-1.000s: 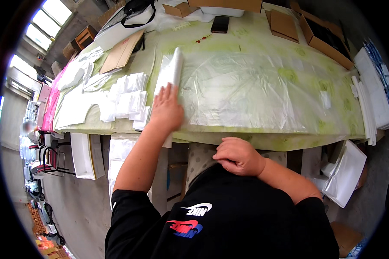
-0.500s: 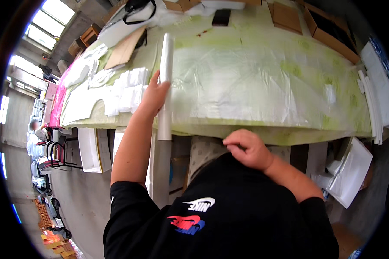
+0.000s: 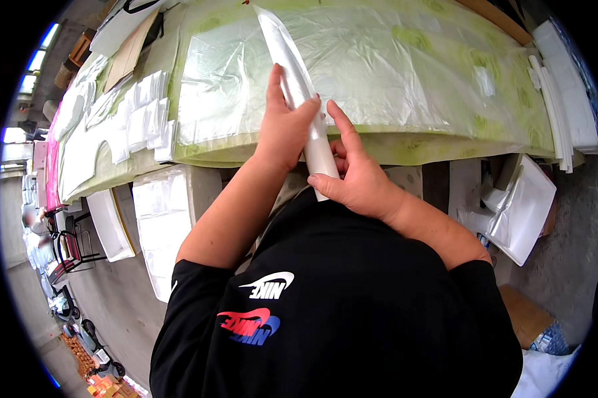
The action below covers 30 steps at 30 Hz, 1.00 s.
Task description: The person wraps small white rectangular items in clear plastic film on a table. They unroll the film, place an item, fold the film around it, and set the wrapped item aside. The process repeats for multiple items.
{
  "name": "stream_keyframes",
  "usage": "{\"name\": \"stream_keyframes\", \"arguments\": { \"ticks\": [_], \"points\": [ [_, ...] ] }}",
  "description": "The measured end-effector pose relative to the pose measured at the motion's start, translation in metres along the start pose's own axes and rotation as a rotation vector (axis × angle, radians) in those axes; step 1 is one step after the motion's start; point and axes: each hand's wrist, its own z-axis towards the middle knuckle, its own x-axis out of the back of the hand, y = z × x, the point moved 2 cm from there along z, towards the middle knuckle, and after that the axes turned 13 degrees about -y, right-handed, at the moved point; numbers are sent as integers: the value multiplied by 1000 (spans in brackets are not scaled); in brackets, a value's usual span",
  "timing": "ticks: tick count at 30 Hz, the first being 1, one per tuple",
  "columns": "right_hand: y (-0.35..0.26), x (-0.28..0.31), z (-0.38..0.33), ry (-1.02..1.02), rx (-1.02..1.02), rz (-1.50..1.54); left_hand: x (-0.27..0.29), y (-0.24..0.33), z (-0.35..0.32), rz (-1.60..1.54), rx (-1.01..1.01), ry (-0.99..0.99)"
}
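Note:
A long roll of whitish, translucent plastic film point(image 3: 289, 61) slants across in front of my body, its far end over the table and its near end close to my shirt. My left hand point(image 3: 284, 132) is wrapped round its middle, thumb across the front. Lower down, my right hand point(image 3: 365, 179) holds the roll near its bottom end, the thumb on the front and the forefinger stretched upward beside it. Beyond the hands, a clear plastic sheet point(image 3: 378, 79) lies flat and wrinkled on the green patterned tablecloth point(image 3: 511, 136).
Stacks of white packets point(image 3: 136, 123) and a cardboard piece point(image 3: 132, 52) lie on the table's left. Long white tubes point(image 3: 551, 113) rest at its right end. Below are a white box point(image 3: 108, 229) at left and a tilted white tray point(image 3: 530, 215) at right.
The roll has come nearer my body and changed from upright to slanted. My right hand has moved from in front of my waist up onto its lower end. The view has shifted.

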Motion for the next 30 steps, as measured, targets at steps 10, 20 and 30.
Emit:
{"name": "stream_keyframes", "arguments": {
  "ticks": [10,20,30],
  "points": [
    [19,30,-22,113,35,-361,-12,9,6,1166,-187,-323],
    [15,39,-60,155,-151,-319,88,23,164,558,-47,57],
    [14,50,-68,150,-164,-249,94,34,195,704,319,-152]
  ]
}}
